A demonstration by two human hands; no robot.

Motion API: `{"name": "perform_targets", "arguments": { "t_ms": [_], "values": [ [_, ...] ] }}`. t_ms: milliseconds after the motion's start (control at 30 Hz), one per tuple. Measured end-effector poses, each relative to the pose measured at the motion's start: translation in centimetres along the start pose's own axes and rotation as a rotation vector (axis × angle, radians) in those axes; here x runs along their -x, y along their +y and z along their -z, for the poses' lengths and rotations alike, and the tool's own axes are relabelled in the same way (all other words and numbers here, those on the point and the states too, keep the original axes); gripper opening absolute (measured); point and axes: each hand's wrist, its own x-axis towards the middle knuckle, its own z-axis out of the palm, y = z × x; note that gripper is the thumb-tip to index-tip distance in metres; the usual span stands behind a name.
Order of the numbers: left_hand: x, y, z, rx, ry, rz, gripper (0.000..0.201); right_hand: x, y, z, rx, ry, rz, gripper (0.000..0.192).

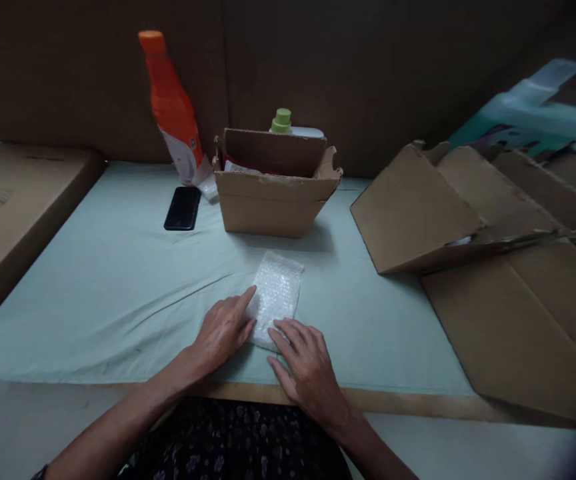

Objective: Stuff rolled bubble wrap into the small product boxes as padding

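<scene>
A piece of bubble wrap (277,290), perhaps a pouch, lies flat on the pale green cloth in front of me. Against its left edge rests my left hand (223,330), fingers stretched out, with the index fingertip touching the plastic. My right hand (308,360) is at the lower right corner, its fingers apart and the fingertips on the bubble wrap. Neither hand grips it. Just beyond stands a small open cardboard box (268,203) with a red item and a whitish packet partly showing inside.
Behind the cloth (118,267) stands an orange bottle (173,107), with a black phone (183,208) before it. A green-capped bottle (282,121) is behind the box. Several cardboard pieces (513,313) and a teal container (523,113) fill the right; a large carton (23,213) is left.
</scene>
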Motion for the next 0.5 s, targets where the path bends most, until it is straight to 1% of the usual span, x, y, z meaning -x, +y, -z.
{"name": "perform_targets", "arguments": {
  "t_ms": [33,100,133,167,200,233,267,333,400,433,500],
  "values": [
    [0.4,0.0,0.2,-0.010,0.067,-0.056,0.058,-0.4,0.1,-0.2,-0.002,-0.003,-0.007,0.030],
    [1.6,0.2,0.9,0.007,0.178,-0.217,0.061,-1.1,0.3,-0.1,-0.085,0.003,-0.040,0.026],
    [2.3,0.3,1.2,0.031,0.195,-0.303,0.064,-1.3,0.5,0.1,-0.159,-0.020,-0.065,0.025],
    [2.9,0.5,1.3,0.060,0.183,-0.372,0.065,-1.4,0.6,0.4,-0.240,-0.062,-0.099,0.023],
    [3.4,0.6,1.4,0.090,0.160,-0.411,0.065,-1.5,0.8,0.8,-0.310,-0.104,-0.137,0.022],
    [3.7,0.8,1.3,0.114,0.140,-0.420,0.063,-1.4,0.9,1.1,-0.350,-0.126,-0.172,0.020],
    [3.8,0.9,1.0,0.130,0.126,-0.402,0.062,-1.3,1.0,1.4,-0.351,-0.113,-0.199,0.019],
    [3.2,1.1,0.3,0.108,0.121,-0.314,0.058,-0.9,1.2,1.8,-0.247,0.003,-0.213,0.021],
    [1.9,1.1,-0.4,0.036,0.120,-0.201,0.054,-0.6,1.2,1.9,-0.110,0.113,-0.158,0.025],
    [1.3,1.1,-0.6,-0.003,0.112,-0.148,0.053,-0.5,1.1,1.8,-0.065,0.118,-0.112,0.027],
    [0.2,1.1,-0.7,-0.045,0.107,-0.068,0.050,-0.5,0.9,1.4,-0.014,0.045,-0.033,0.030]
  ]
}}
